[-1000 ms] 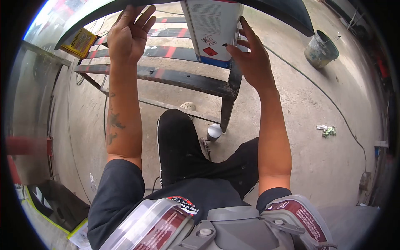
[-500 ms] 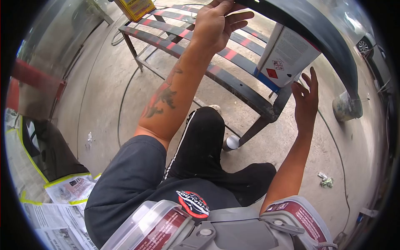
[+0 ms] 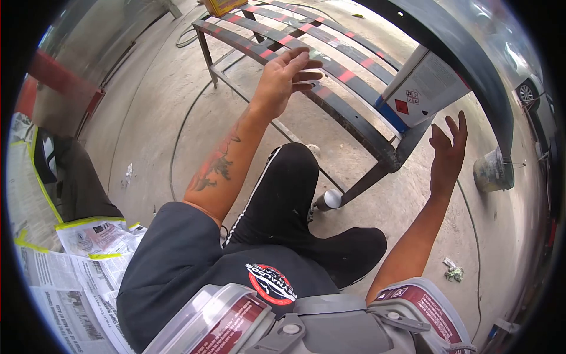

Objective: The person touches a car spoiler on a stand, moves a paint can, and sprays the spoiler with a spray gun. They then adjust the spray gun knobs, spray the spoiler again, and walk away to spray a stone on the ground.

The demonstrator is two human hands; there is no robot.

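Note:
My left hand hangs in the air over the near slats of a dark metal rack marked with red patches. Its fingers are apart and nothing is in them. My right hand is raised below a white and blue metal can, fingers spread, holding nothing. That can stands at the rack's near right end. Over it arches a long dark curved panel, which looks like a car bumper; its upper end runs out of view. Neither hand appears to touch the panel.
A yellow can sits at the rack's far end. A small cup stands by the rack's leg, near my knee. A stained bucket is at right. Hoses cross the floor. Newspaper-masked car parts lie left. A respirator shows below.
My left hand has come down and away from the dark curved panel, where it was up at the edge. The view has shifted a little; my right hand keeps its spread fingers.

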